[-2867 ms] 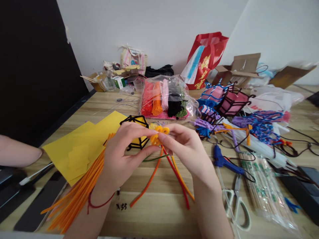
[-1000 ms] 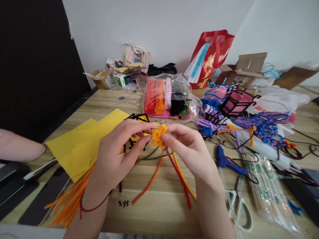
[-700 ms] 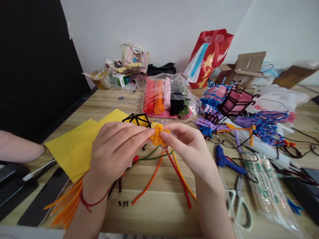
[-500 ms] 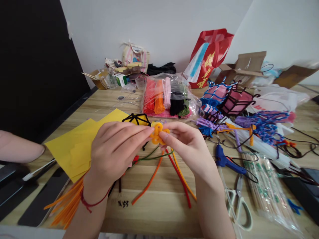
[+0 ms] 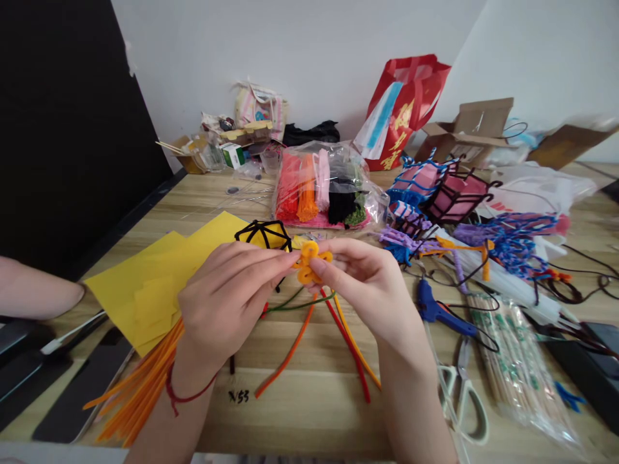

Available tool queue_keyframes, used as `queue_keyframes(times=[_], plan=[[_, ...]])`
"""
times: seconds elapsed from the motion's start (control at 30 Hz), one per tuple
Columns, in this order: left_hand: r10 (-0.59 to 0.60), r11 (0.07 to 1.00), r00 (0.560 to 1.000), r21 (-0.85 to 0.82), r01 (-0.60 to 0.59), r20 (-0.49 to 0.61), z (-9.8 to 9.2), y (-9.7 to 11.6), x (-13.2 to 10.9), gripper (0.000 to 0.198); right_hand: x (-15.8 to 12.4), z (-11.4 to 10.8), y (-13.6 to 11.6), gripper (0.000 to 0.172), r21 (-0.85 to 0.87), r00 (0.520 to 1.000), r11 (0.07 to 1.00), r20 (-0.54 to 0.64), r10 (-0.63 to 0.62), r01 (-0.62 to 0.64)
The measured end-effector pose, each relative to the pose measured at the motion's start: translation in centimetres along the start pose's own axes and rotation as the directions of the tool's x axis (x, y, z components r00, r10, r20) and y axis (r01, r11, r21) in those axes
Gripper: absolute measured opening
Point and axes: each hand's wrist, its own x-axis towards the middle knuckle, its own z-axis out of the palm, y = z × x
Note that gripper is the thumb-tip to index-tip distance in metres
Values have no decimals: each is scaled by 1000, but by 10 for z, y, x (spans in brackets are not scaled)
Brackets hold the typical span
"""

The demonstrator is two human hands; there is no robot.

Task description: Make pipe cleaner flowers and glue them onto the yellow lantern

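Note:
Between my two hands is an orange-yellow pipe cleaner flower (image 5: pixel 309 265) made of several small loops. My right hand (image 5: pixel 360 277) pinches it with the thumb across its middle. On the other side, the fingertips of my left hand (image 5: pixel 232 290) are closed on its left edge; the thumb is mostly hidden. Below the hands, loose pipe cleaners lie on the table: an orange one (image 5: pixel 289 361), a red one (image 5: pixel 349 351), a yellow-orange one (image 5: pixel 360 348) and green ones (image 5: pixel 290 304). Just behind my left hand stands a black-edged yellow frame (image 5: pixel 264 233).
Yellow sheets (image 5: pixel 193 251), orange pipe cleaners (image 5: pixel 140 386) and a phone (image 5: pixel 82 393) lie left. To the right are a blue glue gun (image 5: pixel 435 309), scissors (image 5: pixel 467 386) and bagged sticks (image 5: pixel 512 361). Behind lies a bag of pipe cleaners (image 5: pixel 329 187). Another person's arm (image 5: pixel 39 287) rests at left.
The flower has turned slightly in my fingers, and its loops look more spread. My left hand has shifted a little right and down. Both hands keep hold.

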Motion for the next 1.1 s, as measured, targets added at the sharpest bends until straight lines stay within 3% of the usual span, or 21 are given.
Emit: queue_keyframes(times=[0.27, 0.4, 0.53, 0.63, 0.73, 0.83, 0.93, 1.0, 1.1], plan=[[-143, 973, 989, -179, 146, 31, 4, 6, 7, 19, -2, -1, 0, 25, -35, 998, 998, 30, -55, 56], [-231, 952, 970, -186, 242, 79, 2, 5, 6, 10, -4, -1, 1, 16, -186, 989, 972, 53, -135, 142], [-374, 898, 919, -200, 393, 125, 2, 8, 2, 5, -7, 5, 3, 6, -442, 958, 852, 66, -280, 279], [-459, 864, 885, -193, 465, 77, 7, 14, 1, 7, -10, 16, 8, 11, -580, 907, 725, 58, -418, 371], [-519, 837, 854, -196, 511, 11, 14, 19, 2, 10, -12, 27, 15, 16, -607, 874, 687, 26, -486, 400], [-576, 792, 817, -242, 561, 9, 15, 19, 5, 10, -10, 29, 18, 13, -502, 906, 801, -79, -417, 325], [-587, 737, 797, -316, 598, 142, 10, 15, 8, 12, -5, 23, 15, 9, -249, 971, 958, -151, -183, 142], [-550, 736, 809, -336, 587, 208, 5, 12, 8, 16, -1, 17, 10, 11, -118, 992, 992, -115, -53, 39], [-508, 786, 841, -300, 541, 185, 2, 10, 8, 11, 1, 11, 6, 13, -82, 995, 997, -94, -10, 2]])
